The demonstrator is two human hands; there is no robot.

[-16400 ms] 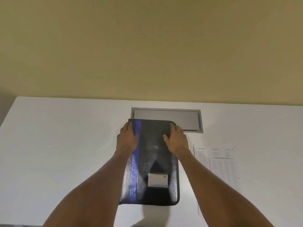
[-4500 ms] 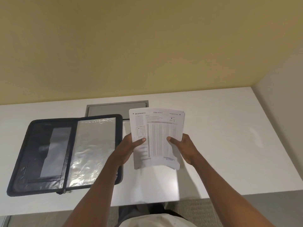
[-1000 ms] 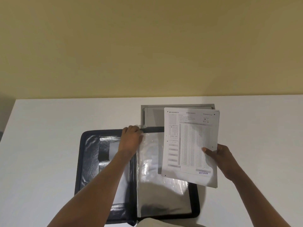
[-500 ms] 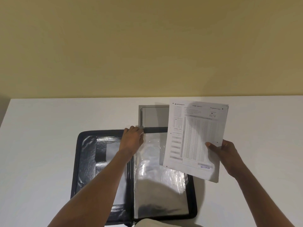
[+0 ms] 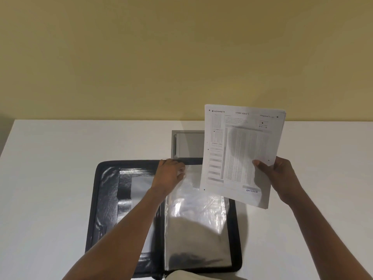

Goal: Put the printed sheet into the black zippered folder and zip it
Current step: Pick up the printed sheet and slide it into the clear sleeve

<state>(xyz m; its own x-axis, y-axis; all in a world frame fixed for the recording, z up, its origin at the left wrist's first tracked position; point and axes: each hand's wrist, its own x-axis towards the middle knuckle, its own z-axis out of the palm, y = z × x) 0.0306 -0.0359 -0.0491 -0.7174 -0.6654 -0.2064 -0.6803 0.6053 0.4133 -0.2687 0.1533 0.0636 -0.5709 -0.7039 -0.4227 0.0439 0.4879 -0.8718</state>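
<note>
The black zippered folder lies spread open on the white table, with clear plastic sleeves on its right half. My left hand pinches the top edge of a sleeve near the spine. My right hand holds the printed sheet upright by its right edge, above the folder's upper right corner. The sheet is off the table and outside the sleeve.
A grey recessed panel sits in the table just behind the folder, partly hidden by the sheet. A yellow wall rises behind the table. A pale cloth edge shows at the bottom of the view.
My right hand has raised the printed sheet higher and tilted it more upright. My left hand stays on the sleeve's top edge. Long before, the folder was closed and the sheet lay on the table.
</note>
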